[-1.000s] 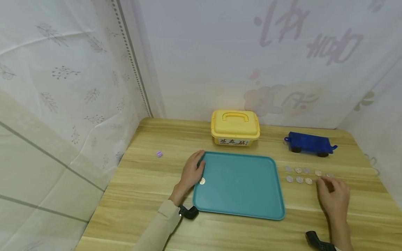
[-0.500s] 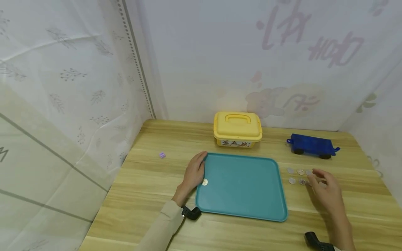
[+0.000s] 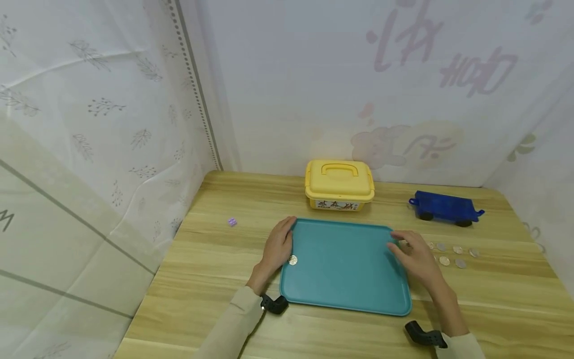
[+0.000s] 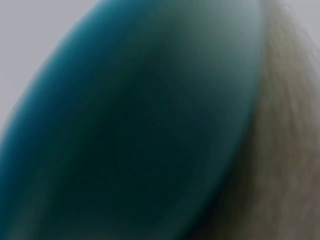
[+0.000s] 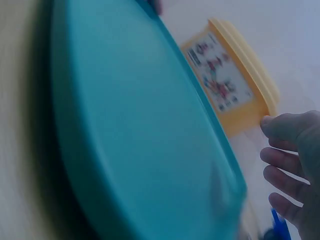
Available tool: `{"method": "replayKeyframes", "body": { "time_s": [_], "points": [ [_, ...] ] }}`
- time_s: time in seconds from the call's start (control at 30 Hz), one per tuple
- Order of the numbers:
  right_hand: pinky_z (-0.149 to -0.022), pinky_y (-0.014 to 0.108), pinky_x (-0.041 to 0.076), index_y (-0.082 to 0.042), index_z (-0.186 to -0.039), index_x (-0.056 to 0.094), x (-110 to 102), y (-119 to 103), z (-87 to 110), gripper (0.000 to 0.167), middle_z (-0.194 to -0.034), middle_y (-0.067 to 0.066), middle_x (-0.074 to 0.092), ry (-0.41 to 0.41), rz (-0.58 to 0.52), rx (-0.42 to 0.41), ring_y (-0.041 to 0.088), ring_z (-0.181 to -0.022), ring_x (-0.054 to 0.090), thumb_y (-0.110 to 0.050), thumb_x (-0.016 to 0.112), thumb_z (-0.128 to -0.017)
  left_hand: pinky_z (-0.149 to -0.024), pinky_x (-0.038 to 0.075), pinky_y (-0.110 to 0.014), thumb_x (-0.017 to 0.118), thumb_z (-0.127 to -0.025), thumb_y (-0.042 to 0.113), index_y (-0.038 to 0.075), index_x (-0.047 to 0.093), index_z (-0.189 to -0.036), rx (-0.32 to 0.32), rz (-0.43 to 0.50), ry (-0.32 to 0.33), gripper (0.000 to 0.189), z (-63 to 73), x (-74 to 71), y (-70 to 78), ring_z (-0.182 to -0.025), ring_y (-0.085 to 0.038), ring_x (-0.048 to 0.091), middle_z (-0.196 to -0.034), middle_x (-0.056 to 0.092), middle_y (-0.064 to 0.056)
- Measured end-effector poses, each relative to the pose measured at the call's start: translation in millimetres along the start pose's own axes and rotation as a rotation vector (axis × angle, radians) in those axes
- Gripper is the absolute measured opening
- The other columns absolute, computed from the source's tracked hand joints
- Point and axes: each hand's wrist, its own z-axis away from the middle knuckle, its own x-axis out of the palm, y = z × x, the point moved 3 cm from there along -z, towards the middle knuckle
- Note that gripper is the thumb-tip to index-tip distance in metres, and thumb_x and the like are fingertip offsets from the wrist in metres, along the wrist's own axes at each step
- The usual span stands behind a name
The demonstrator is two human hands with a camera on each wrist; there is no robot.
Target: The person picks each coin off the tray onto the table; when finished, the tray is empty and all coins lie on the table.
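Observation:
A flat teal tray lies on the table. My left hand rests along its left rim, fingers stretched toward the far left corner. Beside that wrist, a gold-coloured coin lies at the tray's left edge. My right hand is over the tray's right rim near the far corner, thumb and fingers apart and nothing seen between them. Several coins lie in two rows right of the tray, some hidden behind the right hand. The left wrist view is mostly blurred teal tray.
Behind the tray stands a yellow lidded box with a handle. A blue toy wagon is at the back right. One small purple piece lies on the wooden table at the left. A patterned cloth wall rises behind.
My right hand has moved left, from over the coins to the tray's right rim. The left hand stays on the left rim.

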Motion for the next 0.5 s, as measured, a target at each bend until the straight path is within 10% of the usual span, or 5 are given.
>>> {"method": "replayKeyframes", "body": {
  "time_s": [0.2,0.5],
  "points": [
    [-0.094,0.057,0.046,0.001,-0.124,0.065,27,-15,-7.4,0.036,-0.120,0.019,0.066,-0.047,-0.004,-0.020,0.036,-0.116,0.055,-0.018,0.070,-0.094,-0.119,0.036,-0.047,0.042,-0.103,0.006,0.001,0.049,-0.146,0.003,0.006,0.001,0.044,-0.1,0.3,0.7,-0.143,-0.031,0.043,-0.150,0.049,-0.016],
    [-0.101,0.056,0.046,-0.005,-0.119,0.069,74,-54,-20.4,0.031,-0.119,0.011,0.069,-0.151,-0.037,-0.109,0.034,-0.119,0.057,-0.020,0.073,-0.092,-0.119,0.036,-0.046,0.041,-0.101,0.006,0.002,0.050,-0.145,-0.009,0.005,0.000,0.045,-0.1,-1.1,0.9,-0.143,-0.030,0.043,-0.150,0.049,-0.015]
  ]
}}
